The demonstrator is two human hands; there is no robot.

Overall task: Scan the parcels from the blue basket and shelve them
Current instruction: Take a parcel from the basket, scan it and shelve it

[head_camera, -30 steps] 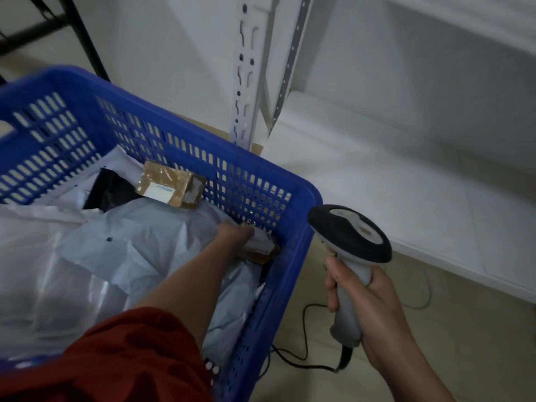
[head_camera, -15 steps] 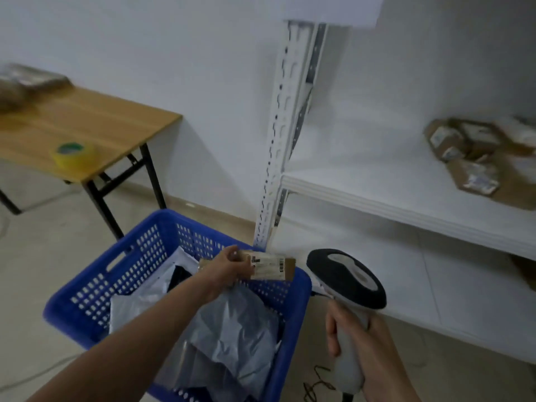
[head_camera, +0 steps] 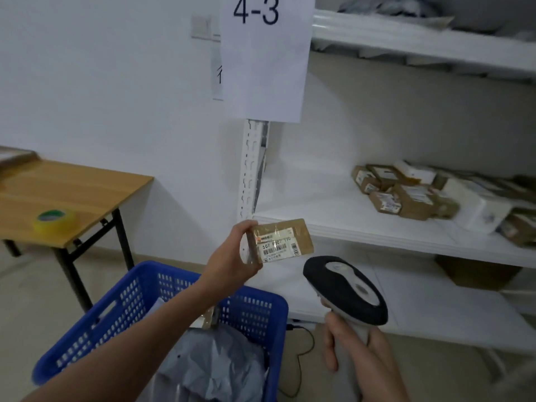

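Note:
My left hand [head_camera: 232, 256] grips a small brown cardboard parcel [head_camera: 285, 239] by its left end, its white barcode label facing me, raised above the blue basket [head_camera: 116, 317]. Just below and right of the parcel, my right hand [head_camera: 351, 349] grips the handle of a black and grey barcode scanner [head_camera: 345, 288], whose head points up toward the parcel. Grey plastic mailer bags [head_camera: 214, 369] and another small brown box [head_camera: 207, 320] lie in the basket. The white shelf [head_camera: 333, 224] stands behind the parcel.
Several labelled boxes [head_camera: 406, 192] lie on the middle shelf at the right. A paper sign reading 4-3 [head_camera: 264, 53] hangs on the shelf post. A wooden folding table [head_camera: 69, 195] with a roll of yellow tape [head_camera: 53, 220] stands at the left. A brown box [head_camera: 475, 271] sits on the lower shelf.
My left hand has lifted the small brown parcel out of the basket and up in front of the shelf. My view has tilted upward. The scanner stays in my right hand.

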